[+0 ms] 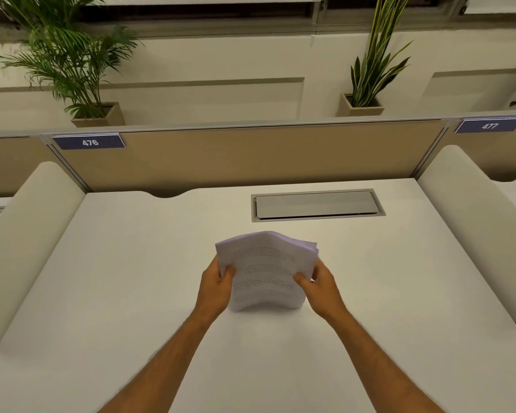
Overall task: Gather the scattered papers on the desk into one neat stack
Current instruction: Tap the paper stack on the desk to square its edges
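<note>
A stack of printed white papers stands on its lower edge on the white desk, bowed outward in the middle. My left hand grips its left side, thumb on the front sheet. My right hand grips the right side the same way. The sheets look roughly aligned, with the top edges fanned slightly at the right corner. No loose sheets show elsewhere on the desk.
A grey cable hatch is set into the desk behind the papers. Beige partitions with labels 476 and 477 close the back. White side dividers flank the desk. Potted plants stand beyond.
</note>
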Tool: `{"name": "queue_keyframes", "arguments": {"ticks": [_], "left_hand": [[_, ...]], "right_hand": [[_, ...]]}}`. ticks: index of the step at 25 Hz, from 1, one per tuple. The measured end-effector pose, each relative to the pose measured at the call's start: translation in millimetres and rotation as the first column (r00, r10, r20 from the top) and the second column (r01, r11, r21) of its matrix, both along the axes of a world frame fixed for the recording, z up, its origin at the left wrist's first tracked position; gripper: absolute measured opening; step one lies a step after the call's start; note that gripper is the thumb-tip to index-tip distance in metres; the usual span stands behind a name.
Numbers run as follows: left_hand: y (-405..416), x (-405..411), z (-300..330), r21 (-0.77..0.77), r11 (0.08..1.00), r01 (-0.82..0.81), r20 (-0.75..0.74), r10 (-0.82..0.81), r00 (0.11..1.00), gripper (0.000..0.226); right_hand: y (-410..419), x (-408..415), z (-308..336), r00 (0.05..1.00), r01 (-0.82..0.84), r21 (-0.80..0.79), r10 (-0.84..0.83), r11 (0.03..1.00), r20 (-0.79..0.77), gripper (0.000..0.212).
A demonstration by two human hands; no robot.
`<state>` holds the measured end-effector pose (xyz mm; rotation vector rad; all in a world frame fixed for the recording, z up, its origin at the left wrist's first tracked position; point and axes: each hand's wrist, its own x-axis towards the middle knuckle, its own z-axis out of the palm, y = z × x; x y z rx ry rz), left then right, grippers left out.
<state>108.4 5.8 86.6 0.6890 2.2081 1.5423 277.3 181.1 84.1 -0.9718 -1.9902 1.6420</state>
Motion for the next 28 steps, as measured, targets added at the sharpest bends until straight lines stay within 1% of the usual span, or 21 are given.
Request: {"name": "queue_keyframes", "arguments": {"ticks": [1, 2, 3, 4, 6, 7, 8, 9, 10, 11, 13, 14, 16, 17, 18, 19, 20, 21, 22, 25, 28], "left_hand": [[0.8, -3.0, 1.3, 0.004, 1.000, 0.003, 0.011, -0.003, 1.000, 0.029], [2.0, -6.7, 4.1, 0.027, 0.999, -0.026, 0.045, 0.025, 0.999, 0.028], [3.7, -10.7, 8.5, 0.068, 0.995, -0.080, 0.111, 0.072, 0.991, 0.028], [4.7, -14.6, 12.9, 0.114, 0.984, -0.140, 0.190, 0.117, 0.975, 0.028], [5.6, -19.1, 21.1, 0.217, 0.950, -0.226, 0.318, 0.150, 0.936, 0.035], [5.7, -20.7, 24.0, 0.269, 0.930, -0.250, 0.365, 0.142, 0.920, 0.038], [5.7, -22.4, 25.7, 0.313, 0.910, -0.271, 0.413, 0.127, 0.902, 0.041], [6.0, -23.5, 28.2, 0.344, 0.892, -0.292, 0.466, 0.107, 0.878, 0.043], [6.1, -24.1, 29.8, 0.366, 0.879, -0.304, 0.508, 0.085, 0.857, 0.045], [5.8, -24.9, 30.6, 0.379, 0.875, -0.300, 0.525, 0.063, 0.849, 0.047], [1.0, -32.0, 30.2, 0.389, 0.879, -0.276, 0.498, 0.051, 0.866, 0.049], [-4.5, -40.3, 29.7, 0.394, 0.874, -0.285, 0.486, 0.065, 0.872, 0.049], [-21.8, -64.6, 32.8, 0.398, 0.871, -0.288, 0.448, 0.090, 0.889, 0.048], [-31.4, -77.4, 34.9, 0.381, 0.894, -0.237, 0.411, 0.066, 0.909, 0.054], [-39.3, -87.2, 36.2, 0.321, 0.937, -0.141, 0.360, 0.017, 0.933, 0.062], [-44.1, -91.1, 37.3, 0.234, 0.972, -0.022, 0.309, -0.052, 0.950, 0.062], [-45.5, -89.8, 35.8, 0.148, 0.986, 0.080, 0.266, -0.118, 0.957, 0.052], [-43.3, -84.6, 32.2, 0.092, 0.989, 0.112, 0.244, -0.132, 0.961, 0.038], [-39.9, -77.5, 25.7, 0.083, 0.992, 0.090, 0.226, -0.107, 0.968, 0.029], [-34.5, -55.0, -2.7, 0.069, 0.998, -0.005, 0.143, -0.005, 0.990, 0.025], [-38.8, -28.2, -47.0, -0.049, 0.998, 0.044, 0.106, -0.039, 0.994, 0.018]], "right_hand": [[-0.7, -0.2, -4.4, 0.999, -0.001, -0.032, 0.003, 0.999, 0.051, 0.037], [-0.6, 0.7, -8.5, 0.997, 0.029, -0.083, -0.023, 0.996, 0.075, 0.032], [-0.6, 2.0, -11.3, 0.994, 0.080, -0.152, -0.068, 0.985, 0.084, 0.034], [-1.0, 4.3, -13.6, 0.989, 0.132, -0.233, -0.114, 0.963, 0.090, 0.045], [-2.4, 8.2, -17.8, 0.978, 0.210, -0.419, -0.195, 0.883, 0.079, 0.070], [-3.1, 8.2, -20.3, 0.975, 0.200, -0.530, -0.219, 0.824, 0.028, 0.074], [-4.7, 6.7, -19.8, 0.973, 0.139, -0.639, -0.223, 0.756, -0.053, 0.072], [-6.8, 3.3, -15.4, 0.967, 0.052, -0.705, -0.212, 0.707, -0.142, 0.066], [-8.0, -1.2, -8.2, 0.957, -0.013, -0.712, -0.198, 0.702, -0.213, 0.058], [-7.0, -7.4, 0.1, 0.953, -0.026, -0.670, -0.184, 0.742, -0.240, 0.050], [1.0, -18.6, 19.0, 0.951, 0.099, -0.524, -0.235, 0.846, -0.200, 0.034], [8.3, -21.2, 27.5, 0.947, 0.162, -0.450, -0.266, 0.878, -0.179, 0.028], [26.1, -18.6, 39.1, 0.952, 0.186, -0.319, -0.251, 0.929, -0.176, 0.027], [33.6, -14.6, 42.3, 0.964, 0.160, -0.261, -0.207, 0.952, -0.166, 0.028], [39.1, -9.7, 43.6, 0.978, 0.119, -0.215, -0.152, 0.969, -0.143, 0.028], [42.9, -5.5, 42.9, 0.989, 0.072, -0.180, -0.093, 0.981, -0.113, 0.027], [44.8, -2.1, 41.4, 0.996, 0.027, -0.146, -0.039, 0.989, -0.077, 0.026], [45.1, -0.3, 39.4, 0.999, -0.012, -0.112, 0.007, 0.994, -0.046, 0.026], [43.6, 1.1, 36.7, 0.999, -0.039, -0.082, 0.037, 0.996, -0.023, 0.027], [34.6, 6.9, 21.3, 0.999, -0.036, -0.050, 0.037, 0.998, 0.019, 0.027], [22.6, 24.2, -12.5, 0.992, -0.024, -0.114, 0.038, 0.993, 0.121, 0.026]]}}
